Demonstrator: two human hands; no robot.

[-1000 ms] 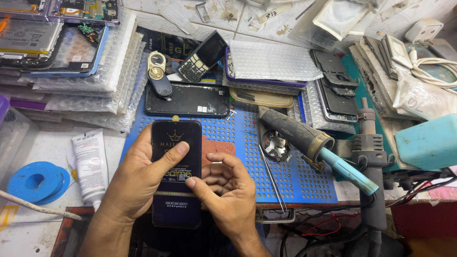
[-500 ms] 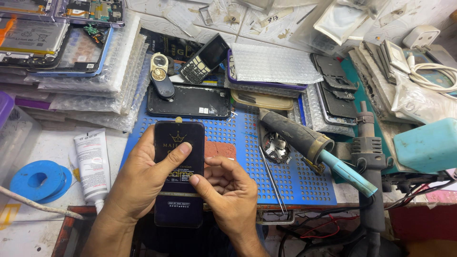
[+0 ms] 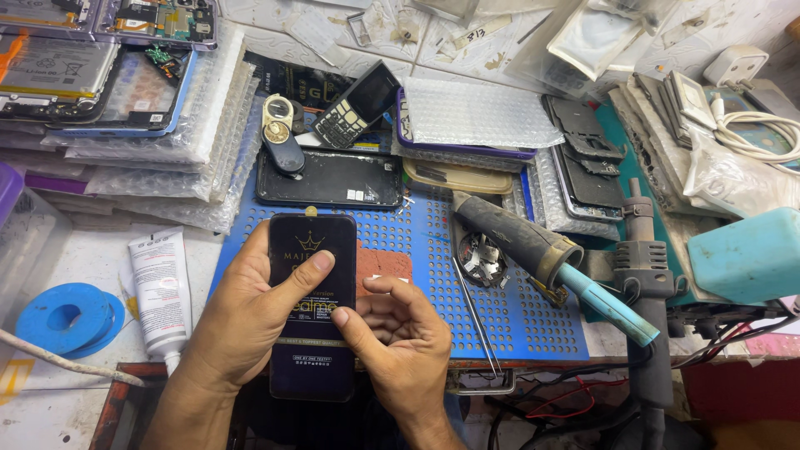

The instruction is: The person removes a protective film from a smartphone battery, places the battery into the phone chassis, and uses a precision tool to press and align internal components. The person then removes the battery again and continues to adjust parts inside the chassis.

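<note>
The left hand [image 3: 242,321] holds a black packet [image 3: 311,304] from its left side, fingers behind it and the thumb pressed flat on its front, so the grip is closed on the packet. The right hand [image 3: 400,337] touches the packet's right edge with the thumb; its fingers are curled loosely and hold nothing. The packet stands upright in front of the person, over the near edge of a blue mat [image 3: 508,317] with many holes.

Just right of the hands, tweezers [image 3: 475,312] lie on the mat, and further right a soldering iron [image 3: 542,250]. Behind the packet lies a black phone [image 3: 329,179]. To the left, on the surface [image 3: 92,250], are a white tube [image 3: 162,287] and a blue reel [image 3: 67,317].
</note>
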